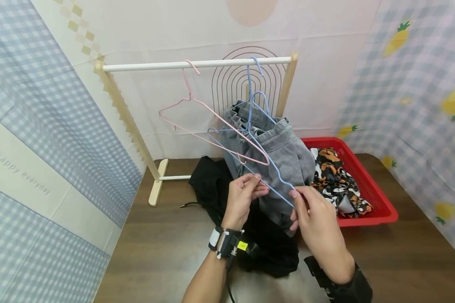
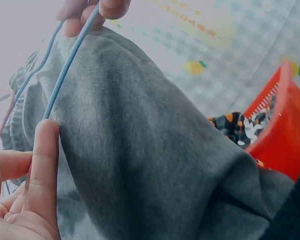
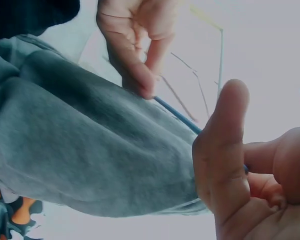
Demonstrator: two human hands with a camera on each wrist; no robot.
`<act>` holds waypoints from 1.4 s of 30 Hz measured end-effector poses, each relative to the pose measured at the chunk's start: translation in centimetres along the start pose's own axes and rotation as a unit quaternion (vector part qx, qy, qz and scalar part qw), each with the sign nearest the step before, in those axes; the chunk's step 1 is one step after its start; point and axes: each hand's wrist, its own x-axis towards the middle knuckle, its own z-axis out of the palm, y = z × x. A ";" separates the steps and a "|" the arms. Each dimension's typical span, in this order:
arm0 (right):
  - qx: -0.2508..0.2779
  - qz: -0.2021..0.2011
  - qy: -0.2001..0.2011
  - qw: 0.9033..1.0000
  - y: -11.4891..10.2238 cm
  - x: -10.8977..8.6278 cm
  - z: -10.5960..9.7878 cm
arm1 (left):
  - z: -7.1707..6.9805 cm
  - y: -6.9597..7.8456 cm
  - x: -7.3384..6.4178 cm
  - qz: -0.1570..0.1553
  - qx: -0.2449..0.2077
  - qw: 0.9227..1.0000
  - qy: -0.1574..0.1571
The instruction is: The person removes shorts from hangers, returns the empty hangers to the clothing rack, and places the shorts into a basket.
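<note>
A blue clothes hanger [image 1: 276, 166] hangs by its hook from the white rail, its near corner turned toward me. My left hand [image 1: 242, 198] pinches the hanger's lower bar between thumb and fingers. At the right end, my right hand [image 1: 316, 216] grips the corner of the same hanger. Right behind both hands are grey trousers [image 1: 288, 155] with an elastic waistband; in the left wrist view their grey cloth [image 2: 135, 125] fills the middle. A second blue hook [image 1: 260, 93] shows at the waistband. The pink hanger [image 1: 214, 113] hangs bare to the left, overlapping the blue one in the head view.
The rack's white rail [image 1: 151, 66] rests on wooden posts [image 1: 130, 122]. Black clothing [image 1: 269, 248] with a drawstring lies on the brown table [image 1: 155, 244] below my hands. A red basket [image 1: 379, 210] at the right holds a patterned orange, black and white garment [image 1: 335, 179].
</note>
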 end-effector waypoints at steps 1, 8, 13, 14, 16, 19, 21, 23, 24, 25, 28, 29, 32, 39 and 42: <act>-0.005 -0.002 0.005 1.000 0.0 0.2 -0.1 | 0.1 0.1 0.2 0.002 -0.007 1.000 0.005; 0.007 0.006 0.023 1.000 -0.9 1.9 -0.2 | 0.8 0.5 1.6 0.017 -0.049 0.998 0.041; 0.020 -0.014 0.042 0.999 -1.8 2.9 -0.1 | 0.9 1.0 2.5 0.021 -0.070 0.996 0.051; 0.020 -0.019 0.045 0.999 -2.0 3.1 -0.1 | 0.8 1.1 2.7 0.019 -0.075 0.996 0.053; 0.021 -0.026 0.051 0.998 -2.4 3.5 0.1 | 0.8 1.2 2.9 0.012 -0.093 0.994 0.059; 0.018 -0.037 0.063 0.997 -2.9 4.3 0.4 | 0.9 1.2 3.3 0.000 -0.132 0.989 0.069; 0.012 -0.046 0.072 0.996 -3.0 4.9 0.6 | 1.2 1.2 3.5 -0.006 -0.155 0.985 0.081; 0.001 -0.053 0.082 0.995 -3.1 5.5 0.7 | 1.4 1.3 3.7 -0.009 -0.175 0.980 0.091; -0.002 -0.056 0.086 0.995 -3.2 5.9 0.7 | 1.6 1.4 3.9 -0.009 -0.182 0.979 0.095; -0.004 -0.059 0.088 0.994 -3.2 6.2 0.8 | 1.7 1.6 4.0 -0.010 -0.190 0.976 0.103; -0.009 -0.067 0.091 0.994 -3.4 7.1 1.0 | 2.1 2.0 4.6 -0.009 -0.212 0.969 0.124; -0.010 -0.069 0.093 0.993 -3.5 7.3 1.1 | 2.2 2.2 4.8 -0.008 -0.218 0.967 0.132; -0.020 -0.072 0.099 0.992 -3.8 7.9 1.2 | 2.7 2.6 5.2 -0.007 -0.233 0.961 0.149; -0.016 -0.068 0.112 0.991 -4.0 8.5 1.4 | 3.5 3.1 5.4 -0.013 -0.278 0.946 0.169; -0.011 -0.074 0.123 0.990 -3.8 8.7 1.4 | 3.8 3.2 5.3 -0.010 -0.295 0.940 0.173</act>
